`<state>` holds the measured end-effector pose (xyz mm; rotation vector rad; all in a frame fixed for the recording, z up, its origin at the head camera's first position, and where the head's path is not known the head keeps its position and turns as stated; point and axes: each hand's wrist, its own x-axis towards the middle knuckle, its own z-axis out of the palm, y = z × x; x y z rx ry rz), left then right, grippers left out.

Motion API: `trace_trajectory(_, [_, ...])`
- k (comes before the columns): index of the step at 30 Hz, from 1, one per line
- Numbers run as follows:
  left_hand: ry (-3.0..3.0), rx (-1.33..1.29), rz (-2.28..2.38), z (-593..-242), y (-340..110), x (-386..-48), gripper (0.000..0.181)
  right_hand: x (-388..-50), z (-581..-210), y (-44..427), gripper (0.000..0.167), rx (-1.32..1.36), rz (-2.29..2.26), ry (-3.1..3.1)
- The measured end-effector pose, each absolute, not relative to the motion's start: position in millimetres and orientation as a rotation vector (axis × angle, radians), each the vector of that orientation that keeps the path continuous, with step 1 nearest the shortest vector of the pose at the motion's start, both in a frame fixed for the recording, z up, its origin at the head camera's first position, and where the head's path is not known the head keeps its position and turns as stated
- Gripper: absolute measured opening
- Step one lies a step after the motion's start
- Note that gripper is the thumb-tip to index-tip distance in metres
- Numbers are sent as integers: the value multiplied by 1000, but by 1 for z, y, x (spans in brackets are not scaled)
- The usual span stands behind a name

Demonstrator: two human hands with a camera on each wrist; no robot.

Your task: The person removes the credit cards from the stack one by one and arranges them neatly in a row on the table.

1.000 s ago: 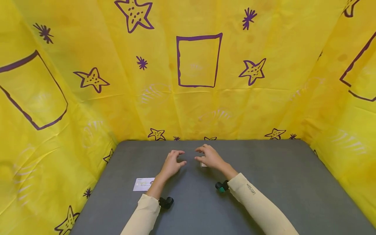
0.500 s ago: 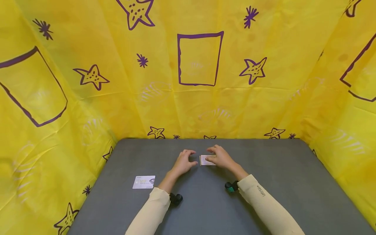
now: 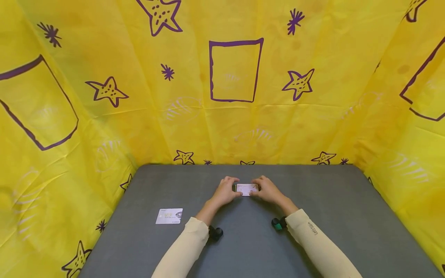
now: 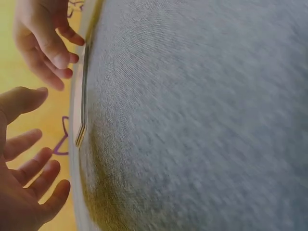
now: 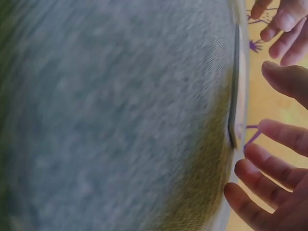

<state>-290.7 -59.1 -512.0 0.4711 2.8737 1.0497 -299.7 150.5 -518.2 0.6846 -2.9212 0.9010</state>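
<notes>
A small stack of cards, pale and printed on top, lies flat toward the back of the table. My left hand is at its left end and my right hand at its right end, each with thumb and fingers apart. From the left wrist, the stack's layered edge shows beyond the spread fingers of my left hand. In the right wrist view, the fingers of my right hand are likewise spread beside the stack. Whether any fingertip touches the cards, I cannot tell.
A white card with "VIP" print lies on the left part of the grey table. Yellow cloth with purple drawings rises behind and on both sides.
Both hands have moved right. The right hand no longer hides most of the stack, and the left hand has come up to its left end. The VIP card is now fully visible.
</notes>
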Motion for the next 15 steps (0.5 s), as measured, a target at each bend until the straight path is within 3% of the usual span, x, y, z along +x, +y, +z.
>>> trace_trajectory(15, [2930,412,817,-522,-47,-300,58,-307,-516,149,46,750,700,-3031])
